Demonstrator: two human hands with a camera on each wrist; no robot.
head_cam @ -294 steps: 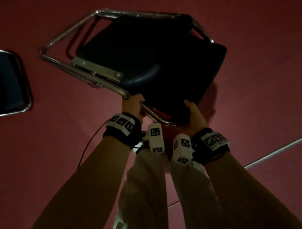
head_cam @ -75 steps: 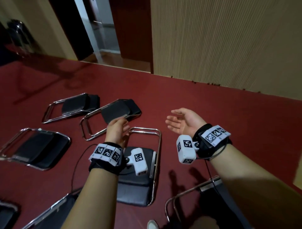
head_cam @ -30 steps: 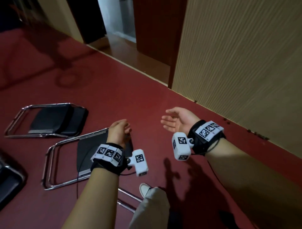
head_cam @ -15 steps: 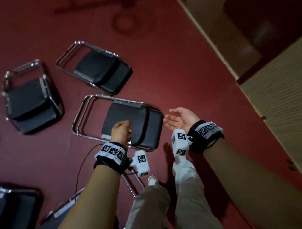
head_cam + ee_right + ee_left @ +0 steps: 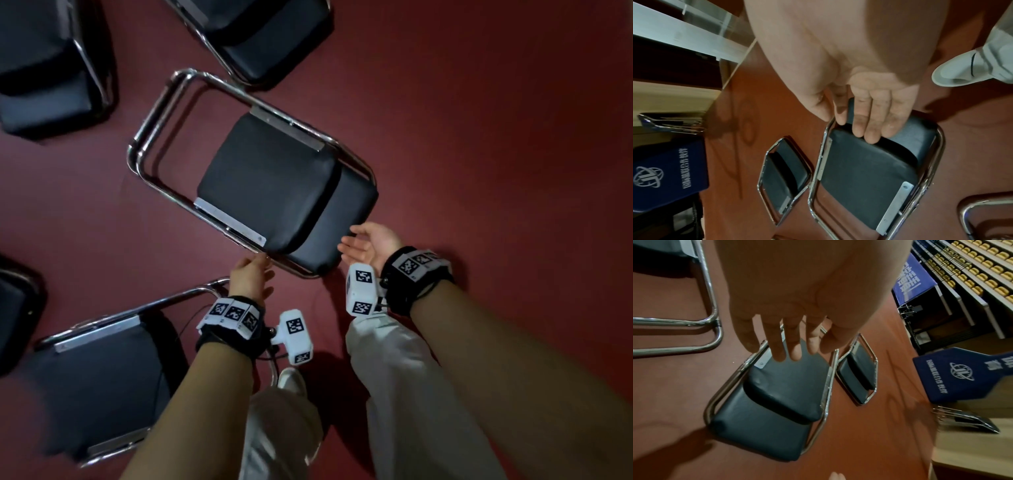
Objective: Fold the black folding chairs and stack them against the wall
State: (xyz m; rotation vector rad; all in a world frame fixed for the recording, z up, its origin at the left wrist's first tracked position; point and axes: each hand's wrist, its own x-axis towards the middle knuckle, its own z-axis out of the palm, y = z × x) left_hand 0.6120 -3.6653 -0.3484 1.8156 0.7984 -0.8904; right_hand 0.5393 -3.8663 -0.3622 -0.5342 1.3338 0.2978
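Folded black chair [image 5: 274,192] lay flat on red floor [image 5: 479,137], other folded chairs around it. Left hand [image 5: 251,279] fingers spread, holding nothing, at near chrome rail; right hand [image 5: 371,245] palm-up, relaxed, just beside backrest corner.

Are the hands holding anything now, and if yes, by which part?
Nothing is held. Both the left hand and the right hand are open, reaching toward the near end of the folded chair on the floor.
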